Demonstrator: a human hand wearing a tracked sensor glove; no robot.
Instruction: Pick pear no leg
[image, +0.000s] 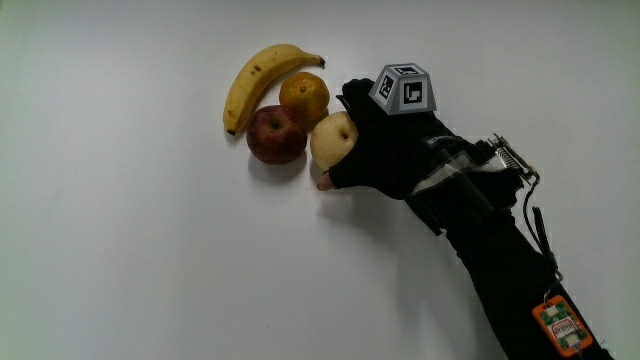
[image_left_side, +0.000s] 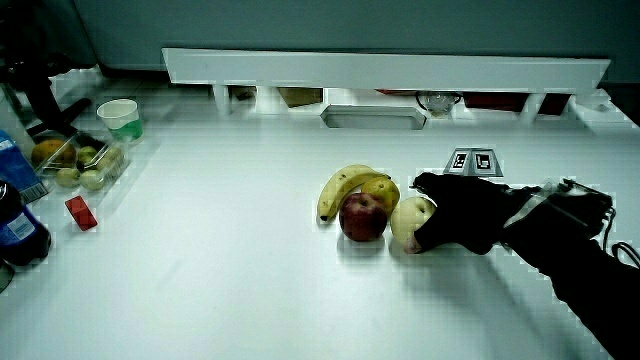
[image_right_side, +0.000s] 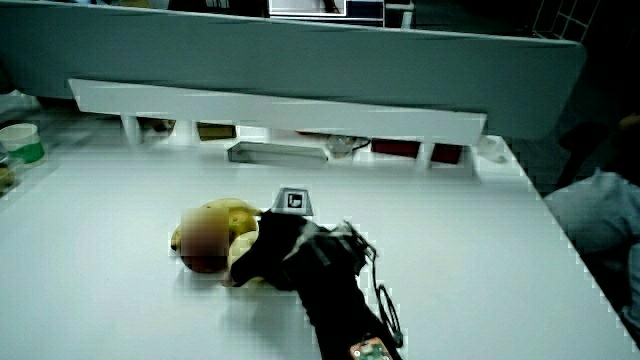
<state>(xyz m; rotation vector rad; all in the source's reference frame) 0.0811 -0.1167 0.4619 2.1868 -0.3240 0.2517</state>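
Main view: pear (image: 333, 137) on the white table (image: 120, 260), touching the apple (image: 276, 134) and just beside the orange (image: 304, 97); banana (image: 256, 80) curved round the orange and apple, farther from the person. Hand (image: 385, 150) laid over the pear, patterned cube (image: 404, 88) on its back. Fingers (image: 350, 98) wrapped round the pear's upper side, a bare fingertip showing beneath it at the table; grip closed on the fruit. Forearm (image: 510, 270) running back toward the person.

In a side view: pear (image_left_side: 408, 222) resting on the table, pressed against the apple (image_left_side: 362, 217); hand (image_left_side: 465, 215) cupped on it, fingers (image_left_side: 432, 183) hooked over its top.

In a side view: pear (image_right_side: 240, 255) partly hidden under the hand (image_right_side: 285, 245), fruit cluster close beside; finger positions not discernible here.
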